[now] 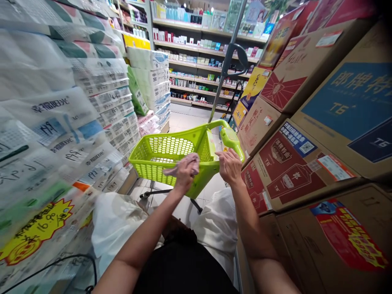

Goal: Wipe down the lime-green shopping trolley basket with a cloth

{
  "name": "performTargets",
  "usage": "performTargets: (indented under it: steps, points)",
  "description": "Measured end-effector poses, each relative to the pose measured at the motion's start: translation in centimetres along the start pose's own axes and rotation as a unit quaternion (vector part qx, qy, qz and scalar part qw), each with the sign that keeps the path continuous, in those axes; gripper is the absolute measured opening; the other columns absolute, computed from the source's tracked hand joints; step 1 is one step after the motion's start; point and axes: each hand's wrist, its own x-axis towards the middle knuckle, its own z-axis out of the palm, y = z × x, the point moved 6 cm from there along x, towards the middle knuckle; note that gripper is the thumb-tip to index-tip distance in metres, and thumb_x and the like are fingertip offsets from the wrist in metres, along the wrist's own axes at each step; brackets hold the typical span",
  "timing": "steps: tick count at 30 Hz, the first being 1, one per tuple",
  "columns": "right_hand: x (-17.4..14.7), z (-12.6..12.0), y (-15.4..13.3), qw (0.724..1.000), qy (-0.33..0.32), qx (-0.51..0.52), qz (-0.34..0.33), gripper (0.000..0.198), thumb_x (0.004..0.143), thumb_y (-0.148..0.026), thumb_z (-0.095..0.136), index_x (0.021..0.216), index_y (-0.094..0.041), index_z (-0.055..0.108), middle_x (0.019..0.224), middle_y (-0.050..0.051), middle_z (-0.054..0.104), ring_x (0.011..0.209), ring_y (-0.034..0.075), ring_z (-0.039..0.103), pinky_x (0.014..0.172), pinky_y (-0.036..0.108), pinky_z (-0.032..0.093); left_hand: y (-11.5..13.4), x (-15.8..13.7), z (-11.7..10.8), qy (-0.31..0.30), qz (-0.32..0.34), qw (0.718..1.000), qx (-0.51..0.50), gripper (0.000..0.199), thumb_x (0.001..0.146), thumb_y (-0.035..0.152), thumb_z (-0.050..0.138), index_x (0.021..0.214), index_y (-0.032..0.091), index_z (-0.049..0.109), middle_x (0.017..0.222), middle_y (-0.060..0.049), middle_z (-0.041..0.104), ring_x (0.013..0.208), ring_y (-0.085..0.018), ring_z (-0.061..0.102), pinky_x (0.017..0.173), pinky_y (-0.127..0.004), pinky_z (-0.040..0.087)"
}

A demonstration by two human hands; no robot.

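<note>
Room: shop aisle, shelves [208, 49] at the far end.
Floor: pale tiles [186, 120].
Left: stacked tissue packs [101, 98].
Right: cartons [306, 122].
Basket [171, 157]: green, mid-aisle.
Left hand [184, 171]: clamped on cloth [191, 160] at basket wall.
Right hand [229, 166]: closed around the basket's rim.

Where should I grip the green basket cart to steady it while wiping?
Grip the green basket cart by its thick handle bar at the near right corner, coming from above. The right hand already rests there, and the left hand presses a cloth on the rim.
</note>
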Motion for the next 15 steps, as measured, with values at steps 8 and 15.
performTargets:
  steps: [8, 15]
  points:
    - [-0.2, 1.3, -1.3, 0.999, -0.017, -0.047, -0.008, 0.056, 0.109, -0.036, 0.02, 0.115, -0.021, 0.073, 0.119, 0.008, 0.077, 0.111, 0.023, 0.066, 0.122, 0.043, 0.027, -8.2, -0.8, -6.3, 0.096, -0.091, 0.99, 0.045, 0.057, 0.082, 0.006, 0.05, 0.135, 0.017, 0.068, 0.146, -0.015, 0.059, 0.144, -0.032, 0.048, 0.127, -0.053, 0.034]
    - [1.4, 4.9, -5.6, 0.996, -0.071, -0.037, -0.044, 0.056, 0.109, -0.034, 0.019, 0.115, -0.021, 0.073, 0.119, 0.007, 0.078, 0.104, 0.022, 0.067, 0.119, 0.042, 0.028, -5.3, -1.1, -2.8, 0.025, 0.009, 0.999, 0.019, 0.06, 0.081, 0.002, 0.049, 0.134, 0.021, 0.069, 0.147, -0.01, 0.06, 0.145, -0.028, 0.046, 0.127, -0.051, 0.034]
